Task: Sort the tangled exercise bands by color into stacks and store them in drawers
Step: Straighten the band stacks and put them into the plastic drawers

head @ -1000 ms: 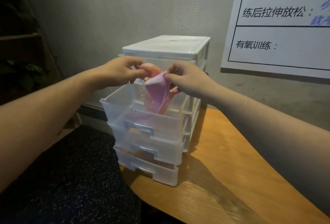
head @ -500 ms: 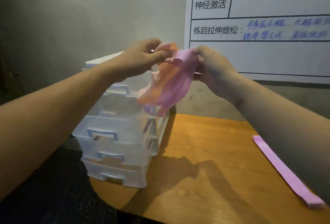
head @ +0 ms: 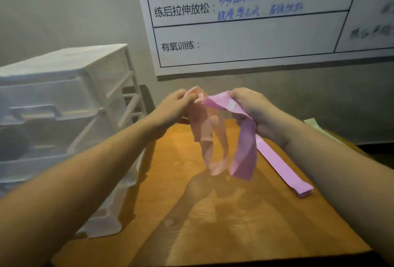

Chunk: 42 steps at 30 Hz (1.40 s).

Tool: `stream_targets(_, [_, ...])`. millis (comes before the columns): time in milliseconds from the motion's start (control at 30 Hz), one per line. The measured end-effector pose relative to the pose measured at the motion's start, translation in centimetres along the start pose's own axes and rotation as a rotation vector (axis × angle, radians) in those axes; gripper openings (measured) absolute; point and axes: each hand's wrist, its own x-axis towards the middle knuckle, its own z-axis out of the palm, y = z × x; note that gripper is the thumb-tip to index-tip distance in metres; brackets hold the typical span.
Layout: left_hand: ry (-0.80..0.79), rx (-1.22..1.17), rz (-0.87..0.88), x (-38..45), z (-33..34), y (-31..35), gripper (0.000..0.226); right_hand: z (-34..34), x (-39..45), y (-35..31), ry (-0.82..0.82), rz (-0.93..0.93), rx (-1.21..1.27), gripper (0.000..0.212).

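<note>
My left hand [head: 173, 104] pinches the top of a peach-orange band [head: 203, 132] that hangs down over the wooden table [head: 223, 224]. Beside it, my right hand [head: 253, 109] grips a pink-purple band [head: 245, 151], which droops next to the orange one. The two bands hang side by side, close at the top. Another pink-purple band [head: 285, 168] lies flat on the table under my right forearm. The translucent white drawer unit [head: 64, 117] stands at the left, its drawers blurred.
A white training chart [head: 255, 21] with printed and handwritten text hangs on the grey wall behind. A pale object [head: 313, 124] lies at the table's far right edge. The table's rounded front edge runs along the bottom.
Both hands have carried the bands from over the open drawer to above the table on the right. The orange and purple bands have come apart, one in each hand.
</note>
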Motion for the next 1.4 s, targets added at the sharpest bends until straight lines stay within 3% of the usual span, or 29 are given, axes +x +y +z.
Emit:
stream_targets(167, [-0.008, 0.038, -0.133, 1.5, 6.1, -5.8, 0.019, -3.5, 1.6, 5.5, 0.022, 0.087, -0.088, 0.020])
stream_targets(233, [-0.087, 0.087, -0.184, 1.9, 8.1, -8.2, 0.018, -4.2, 2.2, 7.6, 0.038, 0.130, -0.124, 0.028])
stream_targets(367, [-0.291, 0.218, -0.274, 2.3, 10.9, -12.3, 0.041, -5.0, 3.1, 10.7, 0.077, 0.156, -0.152, 0.015])
stream_targets(433, [-0.362, 0.278, -0.249, 2.3, 11.9, -13.1, 0.053, -5.5, 3.7, 11.9, 0.076, 0.157, -0.156, 0.014])
stream_targets(500, [-0.306, 0.275, -0.126, 2.4, 12.6, -13.1, 0.045, -5.9, 4.0, 12.7, 0.050, 0.162, -0.132, 0.017])
stream_targets(567, [-0.258, 0.074, -0.094, 2.4, 12.8, -12.5, 0.029, -6.1, 4.1, 13.2, 0.023, 0.160, -0.110, 0.012])
stream_targets(667, [-0.302, -0.430, -0.252, 2.2, 13.0, -11.3, 0.044, -6.5, 4.0, 14.0, 0.002, 0.169, -0.083, 0.014])
stream_targets(733, [-0.319, -0.558, -0.277, 2.2, 13.1, -11.1, 0.051, -6.6, 3.9, 14.4, 0.006, 0.173, -0.052, 0.017])
stream_targets(833, [-0.303, -0.649, -0.323, 2.1, 13.3, -10.5, 0.042, -6.7, 3.5, 14.5, 0.003, 0.170, -0.030, 0.016])
stream_targets(933, [-0.227, -0.609, -0.293, 1.8, 13.4, -10.0, 0.035, -6.9, 2.9, 14.2, -0.006, 0.150, -0.029, 0.015])
stream_targets(1233, [-0.290, -0.308, -0.122, -1.0, 14.7, -9.4, 0.077, -7.6, 1.7, 13.0, 0.038, 0.112, -0.053, 0.015])
stream_targets(1400, [-0.206, -0.235, 0.042, -1.9, 15.4, -9.4, 0.080, -7.9, 1.4, 12.8, 0.082, 0.111, -0.013, 0.017])
